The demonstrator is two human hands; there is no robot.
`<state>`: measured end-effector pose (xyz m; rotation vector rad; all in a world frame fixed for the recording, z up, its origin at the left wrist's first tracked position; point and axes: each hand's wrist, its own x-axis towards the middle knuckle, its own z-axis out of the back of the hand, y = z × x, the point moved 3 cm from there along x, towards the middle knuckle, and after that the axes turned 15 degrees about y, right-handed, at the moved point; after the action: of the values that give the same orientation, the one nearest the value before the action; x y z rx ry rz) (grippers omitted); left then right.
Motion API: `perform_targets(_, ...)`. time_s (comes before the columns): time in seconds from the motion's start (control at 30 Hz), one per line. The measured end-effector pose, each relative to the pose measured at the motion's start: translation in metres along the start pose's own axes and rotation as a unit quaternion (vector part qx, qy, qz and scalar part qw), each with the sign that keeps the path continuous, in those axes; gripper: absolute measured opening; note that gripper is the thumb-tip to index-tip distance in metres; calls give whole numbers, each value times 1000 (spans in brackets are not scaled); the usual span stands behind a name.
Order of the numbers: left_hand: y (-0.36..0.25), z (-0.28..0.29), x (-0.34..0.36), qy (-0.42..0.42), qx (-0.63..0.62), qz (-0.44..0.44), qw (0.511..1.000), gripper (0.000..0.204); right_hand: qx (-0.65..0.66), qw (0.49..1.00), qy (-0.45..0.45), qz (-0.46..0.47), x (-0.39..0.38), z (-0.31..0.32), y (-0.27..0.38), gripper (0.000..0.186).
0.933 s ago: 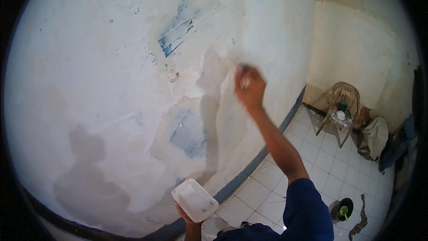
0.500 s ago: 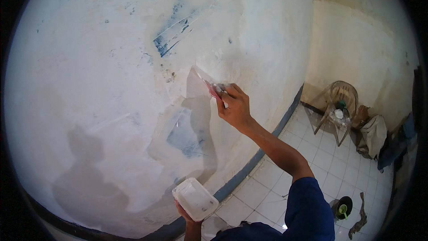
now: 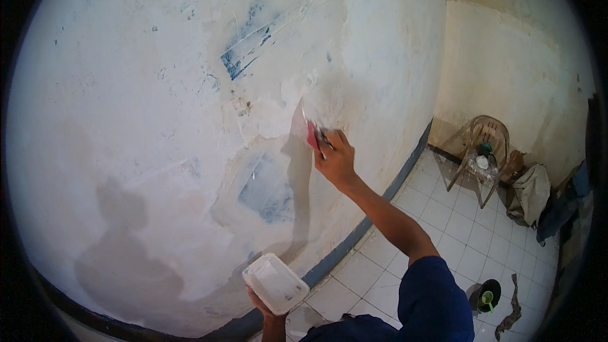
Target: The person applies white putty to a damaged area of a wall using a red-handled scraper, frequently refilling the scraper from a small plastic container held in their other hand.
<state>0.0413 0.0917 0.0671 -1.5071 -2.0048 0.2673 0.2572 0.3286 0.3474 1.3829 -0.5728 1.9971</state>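
My right hand [image 3: 335,157] is closed around a red-backed putty knife [image 3: 312,134], held against the pale wall [image 3: 164,101]. The blade's far edge points up the wall, and a shadow falls just left of it. Whitish filler is smeared on the wall around the blade. Above it a blue bare patch [image 3: 237,62] shows through, and a second bluish patch [image 3: 266,196] lies below. Down near the lower edge, my left hand [image 3: 263,304] grips a white rectangular tub [image 3: 277,284] with white paste inside it.
A blue-grey skirting band [image 3: 361,231] runs along the foot of the wall above white floor tiles [image 3: 437,209]. At the far right stands a plastic chair [image 3: 489,133] with things on its seat, beside a pale sack [image 3: 531,190]. A dark bucket [image 3: 493,288] and a brown rag [image 3: 510,310] lie nearer.
My right hand has moved slightly right and down with the putty knife, whose blade has turned more upright. The left hand and tub have stayed nearly in place.
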Motion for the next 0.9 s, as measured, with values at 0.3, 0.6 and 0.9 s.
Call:
perform_targets(0.3, -3, -24, 5, -13, 1, 30, 999, 78, -37, 977, -194, -82, 121, 69, -146, 11)
perform_targets(0.6, 4, -3, 4, -7, -22, 3, 1000, 83, -1, 999, -53, 3, 22, 19, -12, 26)
perform_targets(0.9, 14, -7, 7, -36, -22, 8, 999, 89, -94, 988, -32, -119, 54, 1, -74, 22)
